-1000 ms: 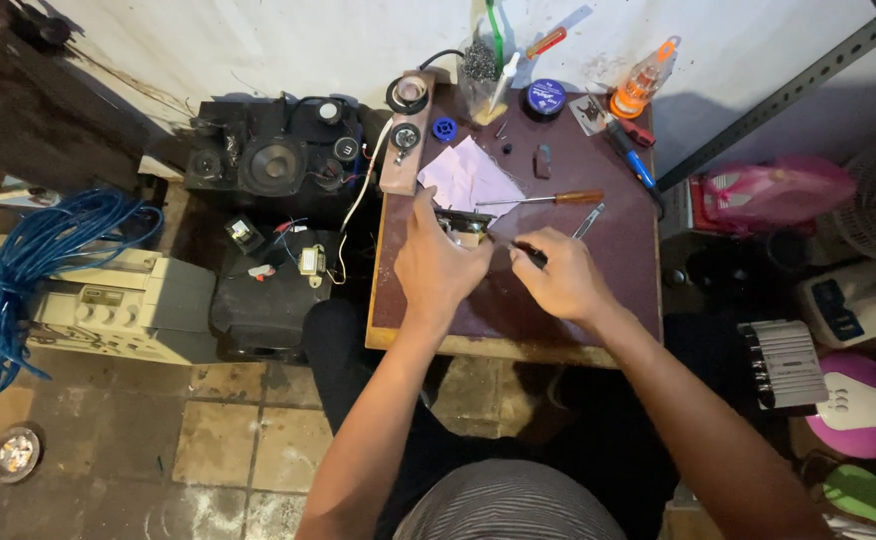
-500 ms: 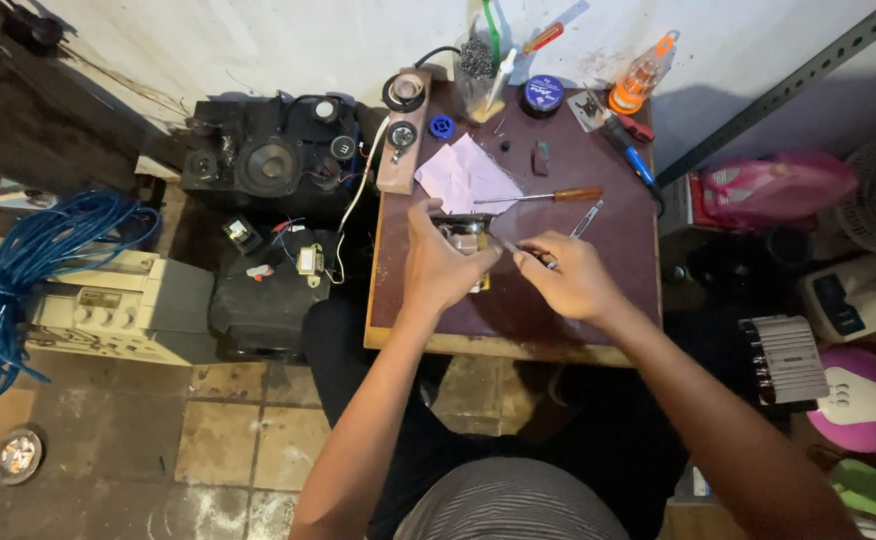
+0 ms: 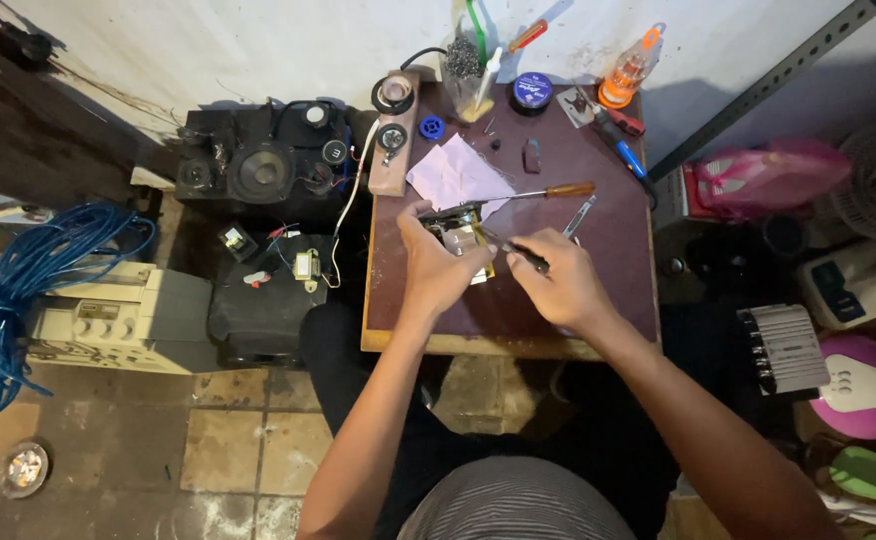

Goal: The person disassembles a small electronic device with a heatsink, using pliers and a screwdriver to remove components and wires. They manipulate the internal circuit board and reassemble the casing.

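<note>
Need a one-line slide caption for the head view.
Left hand steadies a small metal part on the brown table; right hand applies a dark-handled tool.

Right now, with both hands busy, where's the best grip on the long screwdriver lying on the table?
Probably the orange handle of the screwdriver, taken from above at its right end. It lies flat and free there, while the thin shaft runs left toward the left hand.

Small dark-brown bench (image 3: pixel 598 310) at frame centre; on it a pale pink cloth (image 3: pixel 458 178), a wooden-handled screwdriver (image 3: pixel 548 192), a round blue tin (image 3: pixel 530 92), an orange bottle (image 3: pixel 626 75) along the upper edge.
</note>
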